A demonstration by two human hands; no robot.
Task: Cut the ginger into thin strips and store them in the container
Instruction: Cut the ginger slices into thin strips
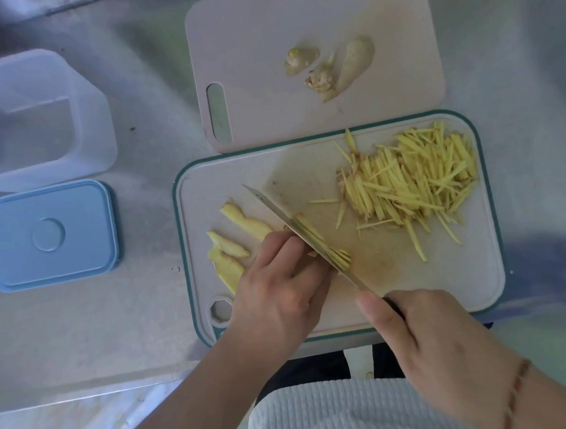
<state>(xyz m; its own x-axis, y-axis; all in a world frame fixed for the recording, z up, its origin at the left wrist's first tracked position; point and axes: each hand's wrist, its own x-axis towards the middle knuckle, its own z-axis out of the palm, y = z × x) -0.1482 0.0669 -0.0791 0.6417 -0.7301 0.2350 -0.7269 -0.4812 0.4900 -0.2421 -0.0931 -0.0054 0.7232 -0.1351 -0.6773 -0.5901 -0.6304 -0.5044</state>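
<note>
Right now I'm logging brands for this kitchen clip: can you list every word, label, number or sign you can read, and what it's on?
None can be read.
The blue lid: a plain raised circle, no lettering.
The clear container: no visible print.
The knife blade: no legible mark.
Both cutting boards, pink and teal-rimmed: no text.

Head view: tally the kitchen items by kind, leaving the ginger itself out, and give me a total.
Cutting boards: 2, the green-rimmed board and the pale board
Knives: 1, the knife gripped by the right hand beside the left hand
Containers: 1, the clear container
Lids: 1, the blue lid
Total: 5
</note>
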